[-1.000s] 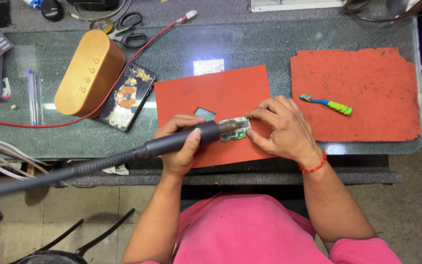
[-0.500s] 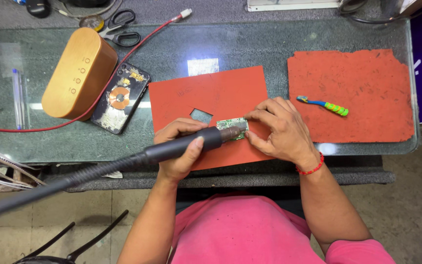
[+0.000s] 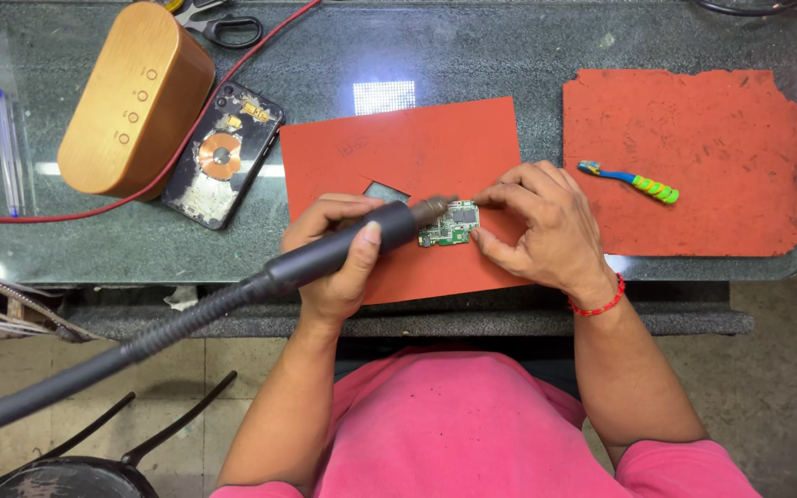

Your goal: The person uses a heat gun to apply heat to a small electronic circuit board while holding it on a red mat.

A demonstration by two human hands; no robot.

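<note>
**A:** What does the left hand carry at this moment?

**B:** Its grip is wrapped around the dark, tube-shaped hot-air handpiece with a ribbed hose. The metal nozzle lies at the left edge of the small green circuit board, just as it did a second ago.

**A:** And the right hand?

**B:** Its fingertips pinch in at the board's right edge, a narrow grip that steadies the board. Whether they also hold a fine tool cannot be told. The board rests on the smooth orange rectangular mat, near the mat's middle, on the glass-topped bench.

**A:** What has changed?

**B:** Very little in the hands: nozzle and board keep the same relation across the last second. The view has drawn nearer and shifted, so the bench fills more of the frame. Judged from this, the work on the board is in a sustained, held phase rather than at a turning point.

**A:** What else lies on the bench?

**B:** To the left, an opened phone back with a copper coil beside a rounded tan speaker. To the right, well apart, is a rough red mat bearing a blue-and-green toothbrush.
</note>
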